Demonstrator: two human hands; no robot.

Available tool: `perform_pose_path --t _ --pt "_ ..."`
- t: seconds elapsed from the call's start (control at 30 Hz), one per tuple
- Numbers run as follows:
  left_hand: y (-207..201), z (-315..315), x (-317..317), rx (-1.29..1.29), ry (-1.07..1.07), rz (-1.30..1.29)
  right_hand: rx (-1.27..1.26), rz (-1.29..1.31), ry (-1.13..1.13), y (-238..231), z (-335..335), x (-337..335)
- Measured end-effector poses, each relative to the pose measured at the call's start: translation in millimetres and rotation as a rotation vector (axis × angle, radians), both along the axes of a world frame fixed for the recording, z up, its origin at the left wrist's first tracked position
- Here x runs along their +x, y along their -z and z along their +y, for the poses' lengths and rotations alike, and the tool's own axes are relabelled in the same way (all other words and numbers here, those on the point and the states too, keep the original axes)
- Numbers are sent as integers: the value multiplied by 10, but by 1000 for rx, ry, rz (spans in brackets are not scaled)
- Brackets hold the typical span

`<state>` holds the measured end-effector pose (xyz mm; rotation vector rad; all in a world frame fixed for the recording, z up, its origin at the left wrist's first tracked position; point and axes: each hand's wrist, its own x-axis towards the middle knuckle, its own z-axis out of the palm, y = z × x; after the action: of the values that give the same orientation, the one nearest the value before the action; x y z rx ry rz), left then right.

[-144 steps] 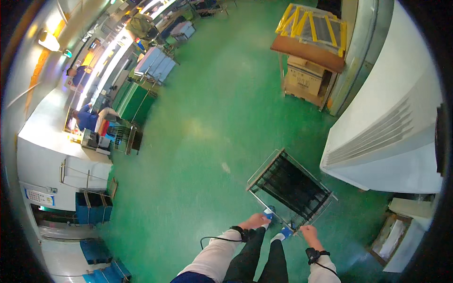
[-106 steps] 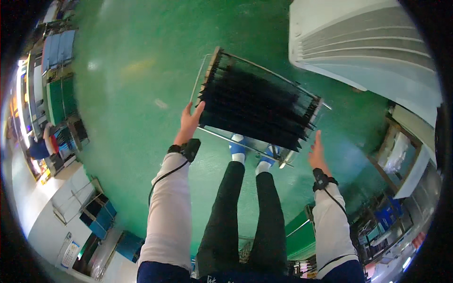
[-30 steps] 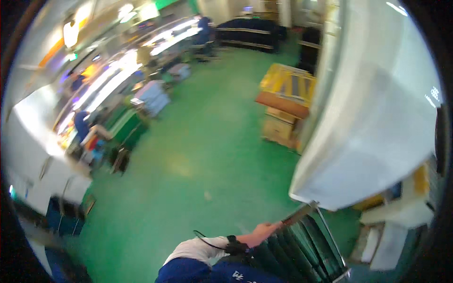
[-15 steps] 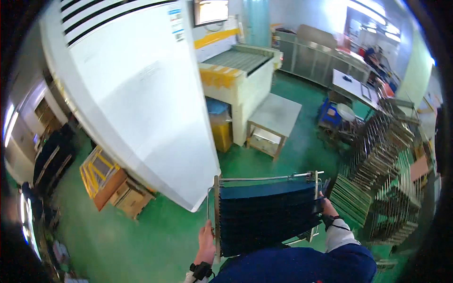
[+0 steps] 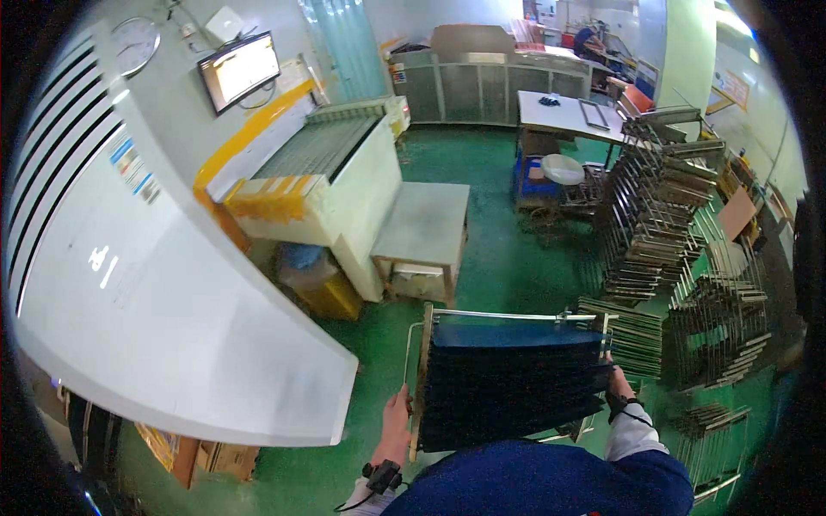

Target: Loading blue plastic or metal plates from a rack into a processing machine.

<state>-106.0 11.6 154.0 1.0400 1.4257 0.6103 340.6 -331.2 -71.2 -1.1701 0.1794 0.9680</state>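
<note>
A metal-framed rack (image 5: pixel 428 378) hangs in front of my body, carried between both hands. It holds several dark blue, almost black sheets (image 5: pixel 516 387) in close layers, their edges facing up toward me. At the left side, my left hand (image 5: pixel 397 423) is closed around the bent metal handle beside the frame. My right hand (image 5: pixel 617 384) grips the rack's right side, its fingers partly hidden behind the frame. Each wrist wears a small black strapped device.
A tall white cabinet unit (image 5: pixel 215 344) stands close on the left. Ahead are a conveyor machine (image 5: pixel 310 155), a low grey table (image 5: pixel 430 219) and a white worktable (image 5: pixel 559 113). Bare metal racks (image 5: pixel 654 206) crowd the right side. A person (image 5: pixel 588 41) is far back. The floor (image 5: pixel 490 249) is green.
My view has turned to the right, so the white unit, machine and tables appear farther left. The rack is still held in both hands.
</note>
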Motion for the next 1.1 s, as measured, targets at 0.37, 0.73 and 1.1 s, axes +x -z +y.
perform_pose_path --t 0.37,0.73,1.1 --pt "-210 -72 -64 10 37 15 -158 117 3 444 -272 -336" --pt "-32 1 84 -23 20 12 -203 108 38 333 -195 -118" --pt "-466 681 620 151 70 -175 68 -192 10 -927 793 182"
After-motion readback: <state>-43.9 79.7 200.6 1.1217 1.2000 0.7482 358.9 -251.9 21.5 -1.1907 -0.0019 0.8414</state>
